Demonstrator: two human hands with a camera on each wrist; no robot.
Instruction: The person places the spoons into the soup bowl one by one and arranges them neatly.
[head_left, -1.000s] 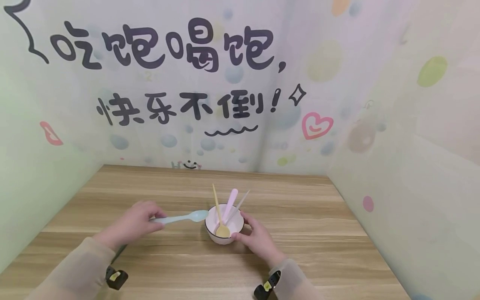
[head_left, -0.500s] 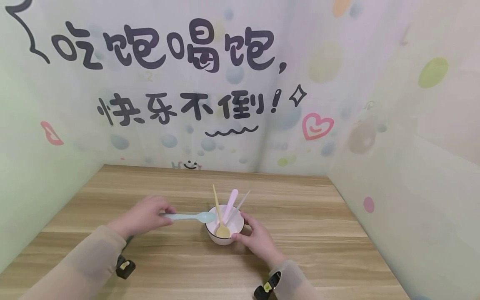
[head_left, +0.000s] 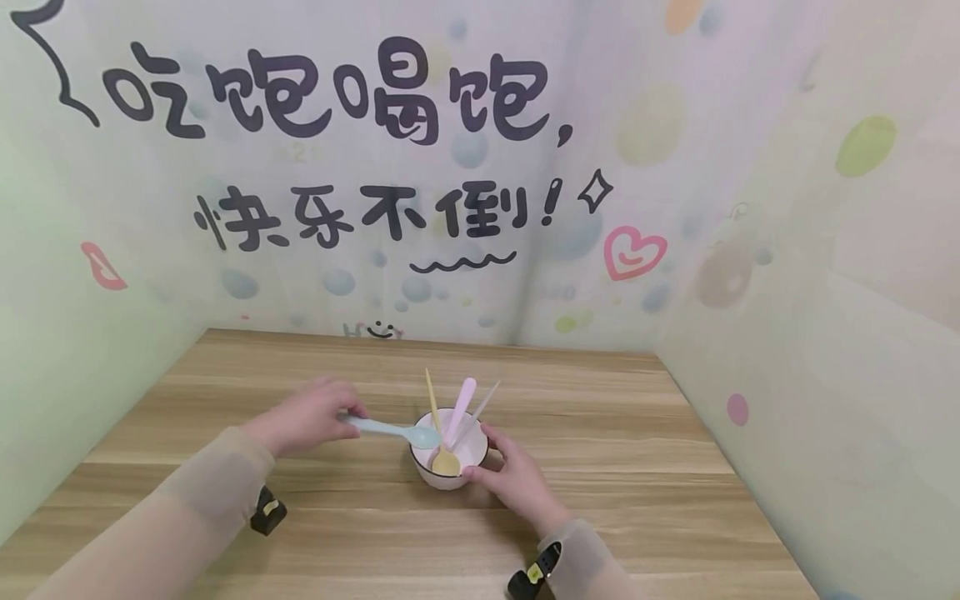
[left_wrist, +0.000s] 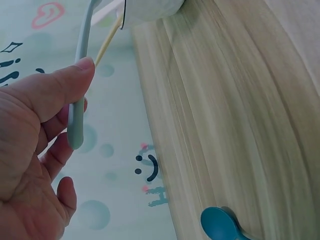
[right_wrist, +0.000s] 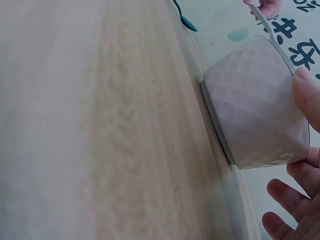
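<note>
My left hand (head_left: 311, 417) pinches the handle end of a light-blue spoon (head_left: 381, 427). The spoon's head reaches over the left rim of a white bowl (head_left: 435, 481) with a dark edge. With thumb and fingers, my right hand (head_left: 517, 482) grips the bowl's right side; the right wrist view shows its faceted outer wall. Inside the bowl lean a yellow spoon (head_left: 446, 462), a pink handle (head_left: 463, 404) and a thin whitish handle (head_left: 486, 400). The lower ends of the last two are hard to make out. Whether the light-blue spoon touches the bowl, I cannot tell.
A dark teal spoon (left_wrist: 218, 223) lies on the wooden table (head_left: 600, 433); my left arm hides it in the head view. A printed wall covering (head_left: 480, 300) rises behind the table, with pale walls at both sides.
My left hand has moved right, bringing the light-blue spoon's head from beside the bowl's left rim to over its opening. The right hand and the bowl stay in place.
</note>
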